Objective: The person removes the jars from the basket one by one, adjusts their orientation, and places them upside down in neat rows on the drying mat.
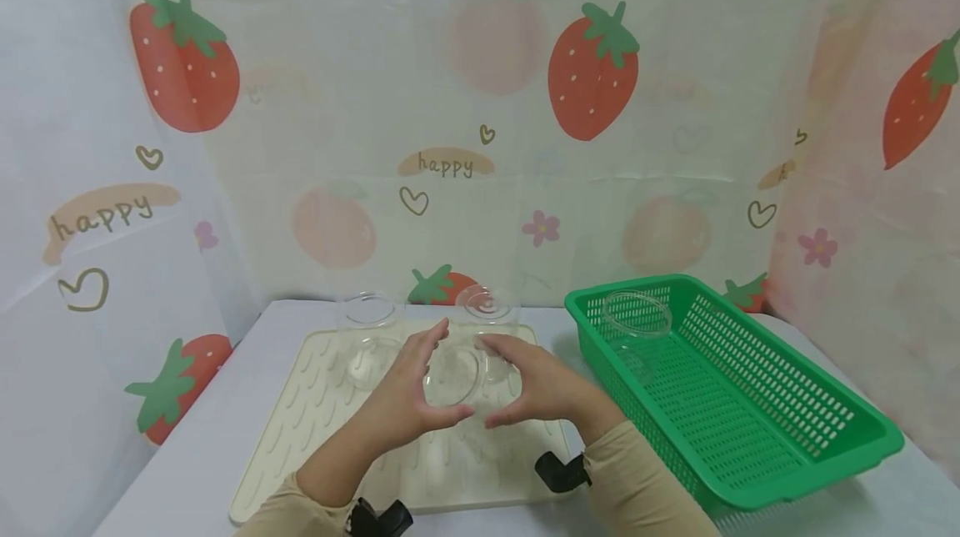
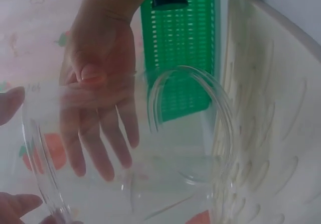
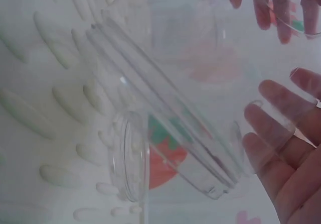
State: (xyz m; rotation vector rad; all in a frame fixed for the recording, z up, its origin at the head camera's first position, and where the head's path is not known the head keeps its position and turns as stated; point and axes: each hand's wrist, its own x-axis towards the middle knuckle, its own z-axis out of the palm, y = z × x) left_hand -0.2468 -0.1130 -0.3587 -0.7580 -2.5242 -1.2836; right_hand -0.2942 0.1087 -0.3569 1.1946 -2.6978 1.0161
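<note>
My left hand (image 1: 408, 387) and right hand (image 1: 543, 387) face each other over the middle of the mat, fingers and thumbs curved around a clear, round-rimmed container (image 1: 452, 374). It is tilted, and its see-through wall blurs its outline. In the left wrist view, my left fingertips are at one rim of the container (image 2: 42, 169), and the right hand (image 2: 100, 93) shows through its wall. The right wrist view has the right-hand fingers (image 3: 286, 133) beside the container's doubled rim (image 3: 165, 108).
Two more clear containers, one at the left (image 1: 367, 312) and one at the right (image 1: 487, 303), stand toward the back of the cream ridged mat (image 1: 292, 429). A green slotted basket (image 1: 750, 479) at the right holds another clear container (image 1: 637, 316). Printed cloth (image 1: 480, 103) hangs behind the table.
</note>
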